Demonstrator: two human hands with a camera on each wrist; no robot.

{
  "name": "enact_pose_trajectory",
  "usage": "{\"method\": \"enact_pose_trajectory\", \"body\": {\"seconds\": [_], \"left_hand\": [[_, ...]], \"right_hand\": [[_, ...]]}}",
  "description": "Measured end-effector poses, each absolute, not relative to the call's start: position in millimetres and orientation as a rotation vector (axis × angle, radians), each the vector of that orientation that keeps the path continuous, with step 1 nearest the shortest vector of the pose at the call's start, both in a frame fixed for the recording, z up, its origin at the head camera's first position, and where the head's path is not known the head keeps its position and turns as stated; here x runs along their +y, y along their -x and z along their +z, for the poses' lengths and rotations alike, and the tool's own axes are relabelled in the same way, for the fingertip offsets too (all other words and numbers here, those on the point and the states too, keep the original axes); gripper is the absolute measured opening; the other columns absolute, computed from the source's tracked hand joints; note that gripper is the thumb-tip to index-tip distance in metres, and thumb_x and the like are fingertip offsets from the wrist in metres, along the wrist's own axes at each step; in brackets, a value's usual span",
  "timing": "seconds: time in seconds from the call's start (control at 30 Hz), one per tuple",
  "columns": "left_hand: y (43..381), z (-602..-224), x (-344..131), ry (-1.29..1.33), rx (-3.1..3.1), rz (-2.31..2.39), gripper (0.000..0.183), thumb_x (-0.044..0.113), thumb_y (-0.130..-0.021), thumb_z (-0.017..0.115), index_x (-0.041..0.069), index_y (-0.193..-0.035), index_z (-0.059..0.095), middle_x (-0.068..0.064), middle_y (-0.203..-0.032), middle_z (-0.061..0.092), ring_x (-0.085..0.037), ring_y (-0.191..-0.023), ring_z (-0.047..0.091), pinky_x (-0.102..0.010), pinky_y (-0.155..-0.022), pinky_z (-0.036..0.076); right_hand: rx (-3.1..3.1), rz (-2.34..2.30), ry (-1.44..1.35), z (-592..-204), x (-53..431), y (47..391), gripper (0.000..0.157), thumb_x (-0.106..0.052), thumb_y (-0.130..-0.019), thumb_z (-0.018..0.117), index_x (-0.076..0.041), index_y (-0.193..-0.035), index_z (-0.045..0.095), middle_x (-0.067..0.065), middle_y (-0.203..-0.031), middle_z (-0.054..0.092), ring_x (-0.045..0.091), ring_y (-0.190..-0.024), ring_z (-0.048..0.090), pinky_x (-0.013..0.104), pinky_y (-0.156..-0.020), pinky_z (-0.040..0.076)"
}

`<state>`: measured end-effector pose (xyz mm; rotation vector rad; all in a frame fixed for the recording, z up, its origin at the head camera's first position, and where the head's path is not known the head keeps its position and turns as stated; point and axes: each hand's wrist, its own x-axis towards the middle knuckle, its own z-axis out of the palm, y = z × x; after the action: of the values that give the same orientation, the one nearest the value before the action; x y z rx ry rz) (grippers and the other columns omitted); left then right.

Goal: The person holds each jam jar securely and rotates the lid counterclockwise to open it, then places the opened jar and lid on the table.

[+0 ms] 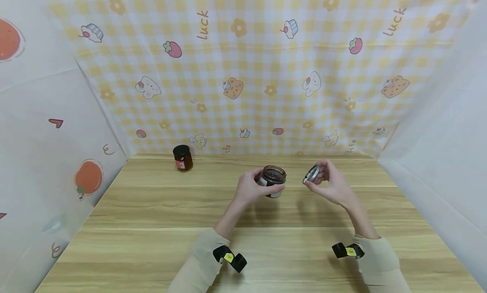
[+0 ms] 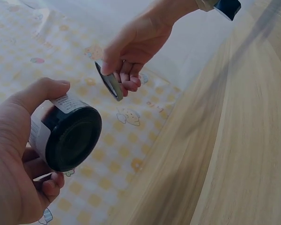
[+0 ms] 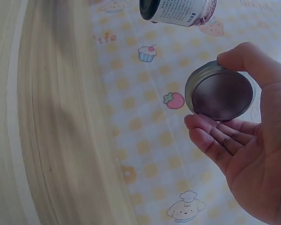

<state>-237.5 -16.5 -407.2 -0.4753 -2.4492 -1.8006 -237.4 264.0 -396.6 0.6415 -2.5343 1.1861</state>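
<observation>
My left hand (image 1: 251, 187) grips a dark glass jar (image 1: 272, 181) by its side, thumb on one side and fingers round the other. The jar has no lid on it, and its mouth faces up in the head view; dark residue coats the inside. In the left wrist view the jar's base (image 2: 75, 138) and a white label show. My right hand (image 1: 332, 187) pinches a round metal lid (image 1: 311, 173) by its edge, to the right of the jar and apart from it. The lid's inner side (image 3: 222, 96) faces the right wrist camera.
Another dark jar (image 1: 183, 158), with a black lid and a red label, stands upright at the back left of the wooden table (image 1: 152, 225). A checked, patterned cloth (image 1: 258, 111) hangs behind the table, with white sheets (image 1: 437, 157) at both sides.
</observation>
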Motion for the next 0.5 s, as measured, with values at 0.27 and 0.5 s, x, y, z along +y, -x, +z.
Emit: {"method": "enact_pose_trajectory", "body": {"seconds": [0.27, 0.5], "left_hand": [[238.6, -408.3, -9.7, 0.397, -2.466, -1.834, 0.056, 0.042, -0.071, 0.090, 0.011, -0.115, 0.073, 0.002, -0.100, 0.073, -0.013, -0.093, 0.066, -0.035, -0.083, 0.054], [241.3, -412.3, -1.8, 0.352, -2.490, -1.794, 0.057, 0.042, -0.068, 0.092, 0.011, -0.111, 0.074, 0.002, -0.098, 0.072, -0.014, -0.091, 0.066, -0.035, -0.081, 0.054]], "right_hand": [[-2.619, 1.127, -0.575, -402.2, 272.9, 240.2, 0.056, -0.013, -0.085, 0.079, 0.007, -0.125, 0.045, 0.011, -0.095, 0.065, 0.021, -0.083, 0.063, 0.030, -0.075, 0.054], [-2.672, 1.168, -0.542, -412.2, 281.2, 245.3, 0.053, -0.008, -0.083, 0.078, 0.010, -0.120, 0.045, 0.016, -0.096, 0.062, 0.022, -0.082, 0.062, 0.029, -0.073, 0.055]]}}
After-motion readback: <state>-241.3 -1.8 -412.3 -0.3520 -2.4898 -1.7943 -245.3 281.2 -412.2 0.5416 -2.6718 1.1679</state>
